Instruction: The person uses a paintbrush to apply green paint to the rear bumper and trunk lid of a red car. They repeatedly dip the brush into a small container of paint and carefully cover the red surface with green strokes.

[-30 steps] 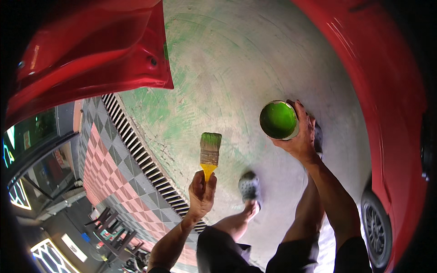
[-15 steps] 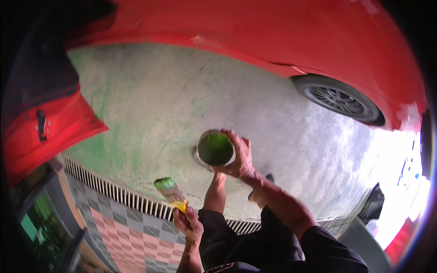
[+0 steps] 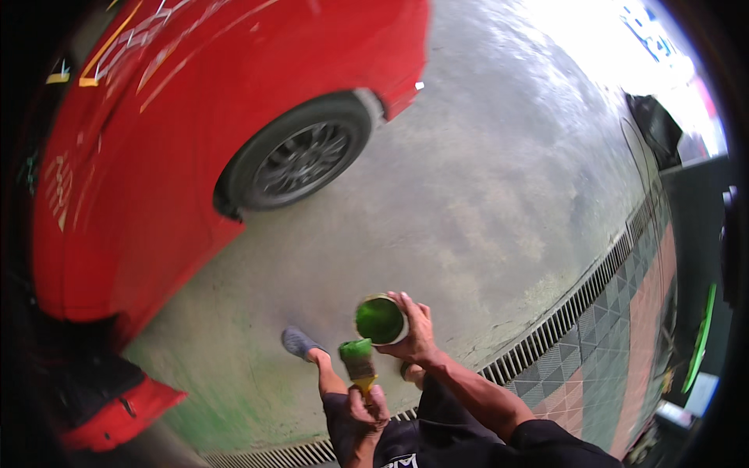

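My right hand (image 3: 417,334) grips a small round paint tub (image 3: 399,337) from its right side, tipped so that its mouth faces up. Inside the tub, green paint (image 3: 380,319) coats the bottom and wall. My left hand (image 3: 367,410) is closed round the yellow handle of a flat paintbrush (image 3: 358,360). Green paint covers the brush's bristles, which point up and lie just left of and below the tub's rim. Whether brush and tub touch, I cannot tell.
A red car (image 3: 179,117) with a dark wheel (image 3: 300,160) stands at the left, a red open panel (image 3: 129,409) below it. A drain grating (image 3: 562,312) borders a tiled strip (image 3: 577,366) at the right. Green smears mark the concrete floor (image 3: 484,195). My grey shoe (image 3: 299,343) shows.
My view has turned to the right, so the car now lies at the left. The brush has come close to the tub. Both hands keep their hold.
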Demonstrator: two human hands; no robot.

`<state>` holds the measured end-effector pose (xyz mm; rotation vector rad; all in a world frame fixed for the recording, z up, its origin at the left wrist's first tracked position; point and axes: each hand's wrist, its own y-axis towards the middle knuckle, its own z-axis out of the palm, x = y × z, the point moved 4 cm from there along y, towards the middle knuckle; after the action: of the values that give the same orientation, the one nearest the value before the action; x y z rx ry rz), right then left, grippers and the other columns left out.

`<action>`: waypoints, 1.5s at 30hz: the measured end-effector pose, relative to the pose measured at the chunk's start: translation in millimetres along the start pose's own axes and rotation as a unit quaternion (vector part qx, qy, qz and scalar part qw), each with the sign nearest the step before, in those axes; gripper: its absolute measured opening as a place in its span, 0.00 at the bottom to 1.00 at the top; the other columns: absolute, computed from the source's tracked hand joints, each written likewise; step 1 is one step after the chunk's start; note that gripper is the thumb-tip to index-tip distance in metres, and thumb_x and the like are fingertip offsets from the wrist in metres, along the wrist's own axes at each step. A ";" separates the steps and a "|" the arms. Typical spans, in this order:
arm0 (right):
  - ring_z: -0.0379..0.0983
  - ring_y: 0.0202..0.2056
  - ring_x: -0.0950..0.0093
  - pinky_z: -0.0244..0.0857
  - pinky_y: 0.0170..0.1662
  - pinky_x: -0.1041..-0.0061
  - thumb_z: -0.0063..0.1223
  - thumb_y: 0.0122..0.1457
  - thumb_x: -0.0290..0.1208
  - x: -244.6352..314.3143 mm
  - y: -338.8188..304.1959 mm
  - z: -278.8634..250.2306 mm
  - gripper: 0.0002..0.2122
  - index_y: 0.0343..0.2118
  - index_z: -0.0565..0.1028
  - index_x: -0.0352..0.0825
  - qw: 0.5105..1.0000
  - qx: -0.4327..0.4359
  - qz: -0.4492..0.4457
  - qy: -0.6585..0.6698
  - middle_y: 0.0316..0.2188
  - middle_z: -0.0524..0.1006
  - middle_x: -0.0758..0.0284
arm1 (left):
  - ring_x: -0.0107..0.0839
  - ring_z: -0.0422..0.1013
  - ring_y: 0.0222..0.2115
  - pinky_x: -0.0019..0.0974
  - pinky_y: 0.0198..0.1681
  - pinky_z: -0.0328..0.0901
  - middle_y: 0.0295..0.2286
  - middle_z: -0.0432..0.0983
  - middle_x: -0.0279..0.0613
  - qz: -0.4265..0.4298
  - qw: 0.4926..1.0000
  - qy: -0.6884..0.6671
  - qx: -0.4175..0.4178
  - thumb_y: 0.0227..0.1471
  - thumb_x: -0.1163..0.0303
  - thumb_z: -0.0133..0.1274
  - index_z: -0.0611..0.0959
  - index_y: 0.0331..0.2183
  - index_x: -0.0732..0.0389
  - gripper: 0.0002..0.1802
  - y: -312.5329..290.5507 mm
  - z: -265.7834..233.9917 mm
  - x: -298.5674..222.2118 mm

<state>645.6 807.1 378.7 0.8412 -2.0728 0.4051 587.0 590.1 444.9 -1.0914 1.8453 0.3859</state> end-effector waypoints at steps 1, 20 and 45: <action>0.72 0.66 0.63 0.56 0.67 0.55 0.87 0.33 0.47 -10.5 2.7 -26.7 0.64 0.74 0.57 0.34 1.000 -0.010 0.000 -0.008 0.67 0.74 0.63 | 0.38 0.74 0.22 0.41 0.27 0.68 0.23 0.75 0.45 -0.014 0.999 -0.042 -0.007 0.64 0.59 0.58 0.79 0.37 0.64 0.16 -0.5 25.3 -21.3; 0.71 0.64 0.57 0.54 0.66 0.53 0.86 0.38 0.46 -236.4 89.5 -570.7 0.69 0.78 0.44 0.36 0.918 -0.287 0.243 -0.125 0.65 0.73 0.57 | 0.56 0.78 0.23 0.49 0.26 0.71 0.24 0.77 0.54 0.173 0.953 -0.103 0.226 0.63 0.67 0.60 0.80 0.38 0.65 0.10 190.5 405.1 -485.1; 0.66 0.69 0.57 0.54 0.71 0.53 0.87 0.39 0.41 -456.9 932.7 -927.8 0.67 0.77 0.46 0.31 0.983 -0.068 0.012 -0.171 0.69 0.71 0.57 | 0.45 0.79 0.27 0.43 0.31 0.71 0.30 0.80 0.52 0.122 0.973 -0.192 -0.042 0.69 0.60 0.55 0.81 0.50 0.63 0.17 763.2 786.4 -837.3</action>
<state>737.8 2182.6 576.2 0.8497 -2.3973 0.1347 552.3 1960.1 599.8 -0.7785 1.6253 0.7702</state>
